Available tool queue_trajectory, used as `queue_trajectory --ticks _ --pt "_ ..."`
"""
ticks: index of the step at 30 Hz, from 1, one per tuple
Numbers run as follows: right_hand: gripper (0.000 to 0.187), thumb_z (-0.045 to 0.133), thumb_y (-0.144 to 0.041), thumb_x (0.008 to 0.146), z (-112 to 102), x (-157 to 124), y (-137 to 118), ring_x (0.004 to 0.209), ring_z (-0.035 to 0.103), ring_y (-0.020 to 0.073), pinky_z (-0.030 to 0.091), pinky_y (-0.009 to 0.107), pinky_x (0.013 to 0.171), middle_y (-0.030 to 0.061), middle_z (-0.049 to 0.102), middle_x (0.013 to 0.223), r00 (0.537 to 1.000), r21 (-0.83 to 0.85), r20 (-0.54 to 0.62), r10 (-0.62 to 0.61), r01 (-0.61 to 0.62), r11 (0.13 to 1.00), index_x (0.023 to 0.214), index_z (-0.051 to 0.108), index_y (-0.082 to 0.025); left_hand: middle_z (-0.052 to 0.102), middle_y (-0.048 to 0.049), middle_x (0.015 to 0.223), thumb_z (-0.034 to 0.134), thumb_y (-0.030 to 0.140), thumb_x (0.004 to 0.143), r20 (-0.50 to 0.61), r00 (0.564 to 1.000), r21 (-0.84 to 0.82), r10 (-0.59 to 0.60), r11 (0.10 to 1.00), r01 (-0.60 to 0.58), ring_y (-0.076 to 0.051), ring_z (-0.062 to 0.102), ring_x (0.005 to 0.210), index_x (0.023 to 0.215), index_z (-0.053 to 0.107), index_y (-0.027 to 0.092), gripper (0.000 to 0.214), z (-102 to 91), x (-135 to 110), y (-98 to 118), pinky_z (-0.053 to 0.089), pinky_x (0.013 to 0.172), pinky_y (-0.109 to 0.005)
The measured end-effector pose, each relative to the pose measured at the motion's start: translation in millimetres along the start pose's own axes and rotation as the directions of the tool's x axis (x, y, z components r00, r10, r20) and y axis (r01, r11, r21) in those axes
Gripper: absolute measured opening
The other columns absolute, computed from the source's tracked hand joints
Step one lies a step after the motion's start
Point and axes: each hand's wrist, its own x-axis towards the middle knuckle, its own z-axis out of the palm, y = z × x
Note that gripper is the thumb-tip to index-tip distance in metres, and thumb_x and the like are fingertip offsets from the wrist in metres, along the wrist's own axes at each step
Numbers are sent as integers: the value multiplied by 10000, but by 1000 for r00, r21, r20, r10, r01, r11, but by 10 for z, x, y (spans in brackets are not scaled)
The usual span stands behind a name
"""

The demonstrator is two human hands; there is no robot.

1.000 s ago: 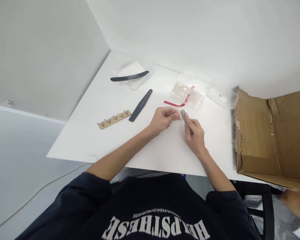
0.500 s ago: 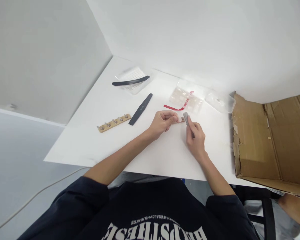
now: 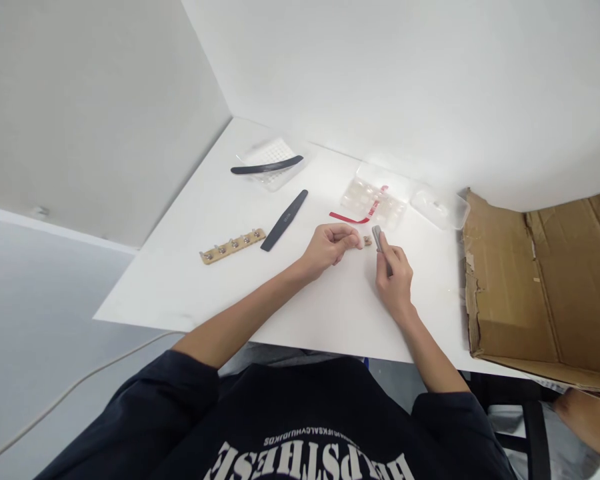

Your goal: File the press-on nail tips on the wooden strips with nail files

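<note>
While our left hand (image 3: 331, 244) pinches a small tan wooden piece (image 3: 367, 240), our right hand (image 3: 394, 275) grips a short grey file bar (image 3: 378, 237) just beside it.

Running bright and even, overexposing white table (image 3: 180, 280) and back wall (image 3: 380, 80); throwing only soft shadows; bending edges fisheye-style.

From here I see open table (image 3: 330, 313) nearest me; trays (image 3: 375, 197) crowd the back, cardboard box (image 3: 545, 280) walls off the right.
</note>
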Motion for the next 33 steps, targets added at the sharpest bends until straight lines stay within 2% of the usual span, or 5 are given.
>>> queue_trajectory --ticks 5,8,15,25,33 --pt "537 442 -295 1102 -47 24 -54 833 623 175 492 261 553 94 705 1079 997 205 70 42 -55 977 1638 430 -273 763 -47 782 860 484 816 209 977 83 -48 996 31 -25 406 409 795 732 143 365 6 -31 51 338 389 -205" --pt "577 480 -386 1097 -76 42 -55 624 509 119 399 248 466 43 671 1017 971 382 175 163 -220 898 1651 366 -274 762 -45 791 827 447 856 300 949 147 -99 988 56 -30 426 430 825 738 147 315 -4 -33 55 338 393 -194" --pt "467 801 -465 909 -213 135 -69 562 411 80 371 265 509 -38 558 858 899 534 368 237 -413 738 1317 655 -288 749 -59 835 834 483 864 405 901 148 -156 983 104 -20 423 437 870 745 127 367 -52 -13 71 317 394 -186" --pt "287 865 -464 831 -215 95 -121 776 620 168 465 281 566 24 684 898 945 378 236 225 -303 875 984 748 -252 545 44 602 869 593 811 456 877 52 -154 988 146 -32 370 437 880 749 133 481 -65 6 102 254 390 -182" --pt "310 855 -484 821 -173 77 -163 639 548 127 464 280 549 -19 628 782 941 431 159 300 -340 836 993 750 -249 459 71 519 706 678 934 482 868 3 -117 991 131 -43 335 419 933 720 139 539 1 -39 43 243 434 -204"
